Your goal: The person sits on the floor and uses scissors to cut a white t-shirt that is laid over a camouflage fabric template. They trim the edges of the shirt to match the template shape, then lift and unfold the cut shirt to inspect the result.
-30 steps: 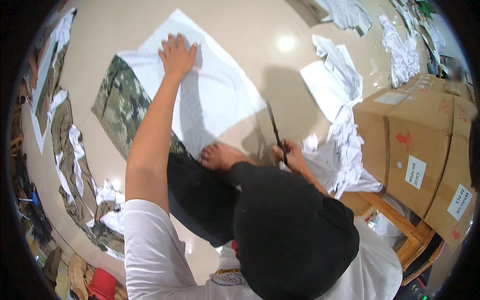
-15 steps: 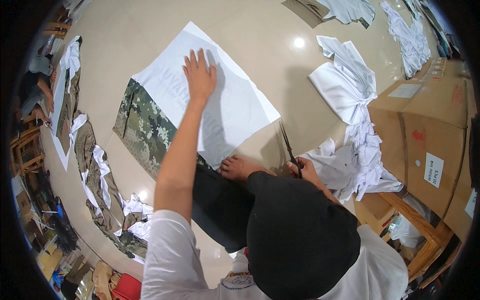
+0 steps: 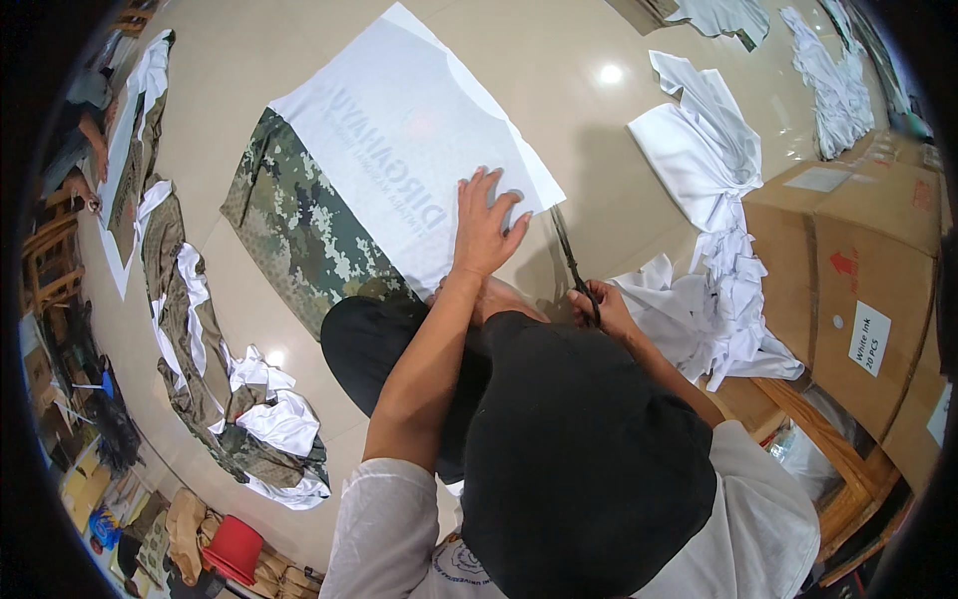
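My left hand [image 3: 487, 232] lies with fingers spread on the lower right part of a white sheet [image 3: 389, 95] that has faint reversed printing, beside its right corner. Camouflage fabric [image 3: 289, 200] adjoins the sheet's lower left side. My right hand [image 3: 609, 314] grips long dark scissors [image 3: 567, 250], held upright with the blades near that corner; whether they touch it I cannot tell. A bare foot [image 3: 507, 298] is partly hidden behind my left wrist. Dark-clothed legs [image 3: 369, 349] and a large black rounded covering [image 3: 584, 459] fill the lower middle, hiding part of my right arm.
White fabric heaps [image 3: 689, 150] lie at the right, beside cardboard boxes [image 3: 838, 290] on a wooden support [image 3: 838, 444]. Long camouflage-and-white strips [image 3: 175, 260] run along the left, where a co-worker's hand [image 3: 82, 195] shows. A red plastic object [image 3: 232, 549] sits at lower left.
My left hand has moved down and right across the white sheet, from its upper middle to beside the right corner. My right hand still holds the scissors, with little movement.
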`<state>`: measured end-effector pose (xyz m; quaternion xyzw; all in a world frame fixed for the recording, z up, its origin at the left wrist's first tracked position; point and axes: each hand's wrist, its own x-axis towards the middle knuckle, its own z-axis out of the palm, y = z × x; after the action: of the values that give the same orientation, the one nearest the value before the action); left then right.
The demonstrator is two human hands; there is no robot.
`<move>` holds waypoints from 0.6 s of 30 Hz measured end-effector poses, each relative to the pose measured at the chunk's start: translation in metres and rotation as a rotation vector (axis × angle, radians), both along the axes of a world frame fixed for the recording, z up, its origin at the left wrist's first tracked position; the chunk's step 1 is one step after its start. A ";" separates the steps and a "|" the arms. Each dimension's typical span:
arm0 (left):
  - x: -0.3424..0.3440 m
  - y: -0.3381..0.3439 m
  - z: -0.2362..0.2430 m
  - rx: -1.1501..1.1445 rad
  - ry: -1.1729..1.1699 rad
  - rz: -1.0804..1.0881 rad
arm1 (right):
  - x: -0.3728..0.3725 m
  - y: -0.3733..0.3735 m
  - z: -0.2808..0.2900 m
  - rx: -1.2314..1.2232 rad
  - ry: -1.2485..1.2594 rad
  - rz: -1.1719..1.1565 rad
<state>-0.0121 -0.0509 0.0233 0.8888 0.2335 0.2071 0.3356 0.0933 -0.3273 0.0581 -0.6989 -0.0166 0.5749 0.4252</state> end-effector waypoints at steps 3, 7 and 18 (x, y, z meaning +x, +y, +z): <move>-0.002 0.001 0.000 0.005 0.011 -0.054 | -0.002 0.006 0.002 -0.004 -0.015 0.048; -0.001 0.000 -0.007 -0.017 0.014 0.050 | -0.003 0.018 -0.003 0.010 0.040 0.007; -0.008 0.026 -0.013 0.087 0.106 0.438 | 0.001 0.036 -0.008 0.013 0.047 -0.044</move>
<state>-0.0201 -0.0245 0.0104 0.8402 0.4289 0.2380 0.2312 0.0939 -0.2910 0.0506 -0.6825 0.0052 0.5815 0.4428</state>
